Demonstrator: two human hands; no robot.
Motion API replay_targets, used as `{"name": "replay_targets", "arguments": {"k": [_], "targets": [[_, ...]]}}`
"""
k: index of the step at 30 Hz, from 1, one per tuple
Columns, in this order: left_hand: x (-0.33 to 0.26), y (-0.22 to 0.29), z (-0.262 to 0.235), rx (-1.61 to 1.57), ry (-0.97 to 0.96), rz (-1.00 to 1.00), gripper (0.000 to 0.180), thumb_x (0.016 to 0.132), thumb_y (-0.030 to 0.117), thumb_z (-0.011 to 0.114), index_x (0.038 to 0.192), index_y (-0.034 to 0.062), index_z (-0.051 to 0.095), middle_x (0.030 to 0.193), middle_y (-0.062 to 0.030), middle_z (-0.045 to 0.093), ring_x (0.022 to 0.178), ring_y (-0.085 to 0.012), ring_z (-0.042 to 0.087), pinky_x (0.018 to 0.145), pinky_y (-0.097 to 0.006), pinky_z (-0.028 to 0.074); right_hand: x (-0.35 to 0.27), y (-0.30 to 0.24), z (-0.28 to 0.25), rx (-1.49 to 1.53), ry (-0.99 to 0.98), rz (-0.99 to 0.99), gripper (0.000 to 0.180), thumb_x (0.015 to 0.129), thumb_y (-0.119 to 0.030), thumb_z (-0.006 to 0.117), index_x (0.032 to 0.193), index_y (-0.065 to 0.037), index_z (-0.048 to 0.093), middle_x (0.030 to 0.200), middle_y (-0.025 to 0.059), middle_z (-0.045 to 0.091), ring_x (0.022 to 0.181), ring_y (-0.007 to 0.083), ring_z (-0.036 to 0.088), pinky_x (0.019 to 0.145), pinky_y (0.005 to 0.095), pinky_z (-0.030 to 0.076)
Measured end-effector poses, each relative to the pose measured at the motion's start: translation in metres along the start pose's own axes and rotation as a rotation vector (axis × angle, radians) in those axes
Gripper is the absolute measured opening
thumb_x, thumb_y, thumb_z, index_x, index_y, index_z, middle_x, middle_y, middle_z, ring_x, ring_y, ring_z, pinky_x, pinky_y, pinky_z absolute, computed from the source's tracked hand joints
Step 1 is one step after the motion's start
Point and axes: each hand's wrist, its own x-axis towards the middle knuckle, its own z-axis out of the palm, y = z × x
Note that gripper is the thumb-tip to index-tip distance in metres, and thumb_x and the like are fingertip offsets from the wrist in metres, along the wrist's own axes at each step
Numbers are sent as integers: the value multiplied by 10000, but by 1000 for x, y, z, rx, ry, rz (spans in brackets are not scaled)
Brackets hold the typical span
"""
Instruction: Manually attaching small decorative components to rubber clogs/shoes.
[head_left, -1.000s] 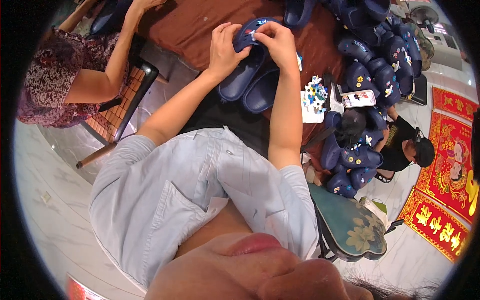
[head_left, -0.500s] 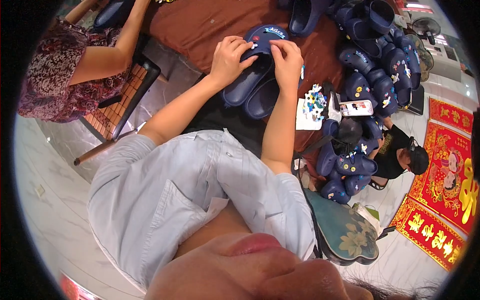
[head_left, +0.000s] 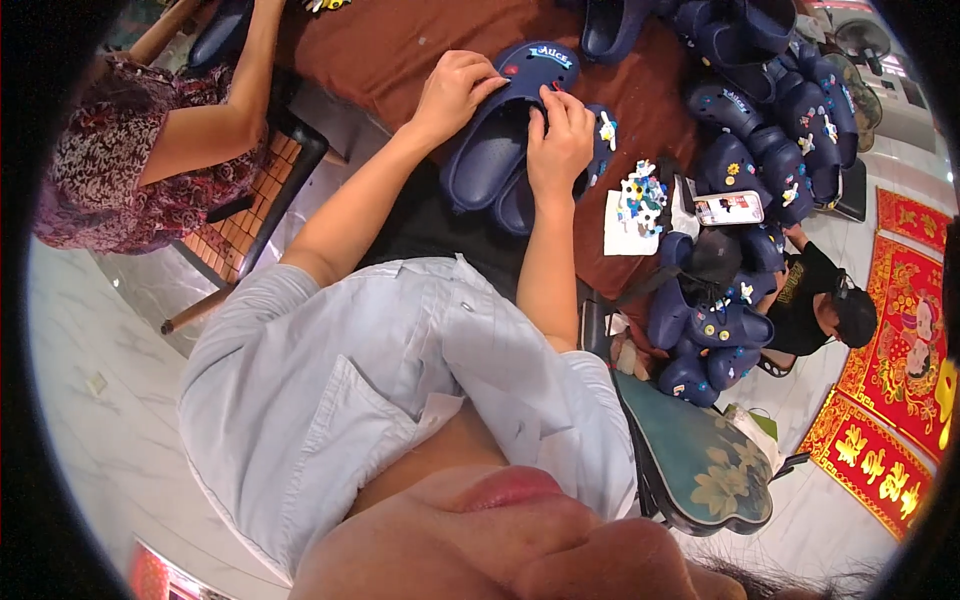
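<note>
A navy clog point(head_left: 485, 165) with holes in its upper lies in front of me, toe pointing away. Its toe bears a light-blue name-banner charm point(head_left: 550, 54) and a small red charm point(head_left: 512, 71). At its left side my left hand point(head_left: 455, 95) is closed, fingertips pressed together on the upper's edge. My right hand point(head_left: 562, 135) is closed at the right rim of the opening, fingers bent. Another red bit shows by its index fingertip. Partly hidden beneath that hand is a second navy clog point(head_left: 603, 150) with a white charm.
Loose colourful charms point(head_left: 640, 195) lie on a white sheet point(head_left: 625, 240) to the right, beside a lit phone point(head_left: 728, 208). Decorated navy clogs point(head_left: 735, 110) are piled beyond. A brown cloth point(head_left: 400, 50) covers the table. Another person's arm point(head_left: 205, 130) is at left; a chair point(head_left: 690, 450) stands at right.
My right hand has drawn back toward me from the toe to the opening's rim. The left has shifted slightly left and outward; the white charm at its fingertips no longer shows clearly.
</note>
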Motion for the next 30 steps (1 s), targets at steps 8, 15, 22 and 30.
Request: {"name": "replay_targets", "arguments": {"k": [8, 15, 22, 30], "targets": [[2, 3, 2, -40, -50, -83, 173, 840, 171, 733, 852, -1, 722, 981, -120, 709, 998, -304, 638, 899, -408, 479, -3, 1, 10, -144, 119, -59, 305, 756, -57, 703, 1060, -79, 711, 1043, 45, 641, 969, 270, 597, 827, 393, 503], [4, 7, 7, -5, -6, -35, 163, 832, 155, 733, 838, -6, 709, 978, -115, 702, 995, -305, 633, 888, -403, 482, -4, 1, 10, -153, 124, -35, 306, 776, -66, 695, 1081, -83, 718, 1041, 53, 659, 967, 264, 608, 846, 385, 503], [6, 10, 5, 92, -87, 117, 179, 847, 144, 712, 937, -9, 685, 996, -114, 675, 1050, -316, 607, 910, -422, 482, -4, 3, 12, -129, 123, -31, 334, 759, -59, 677, 1092, -74, 687, 1031, 51, 631, 976, 267, 595, 821, 395, 494], [12, 35, -17, 245, -300, 257, 441, 746, 268, 799, 1028, -46, 671, 1145, -192, 614, 1161, -384, 538, 983, -447, 461, -3, 4, 7, -89, 99, -1, 339, 759, -61, 677, 1099, -59, 682, 1029, 65, 617, 989, 273, 585, 831, 399, 496]]}}
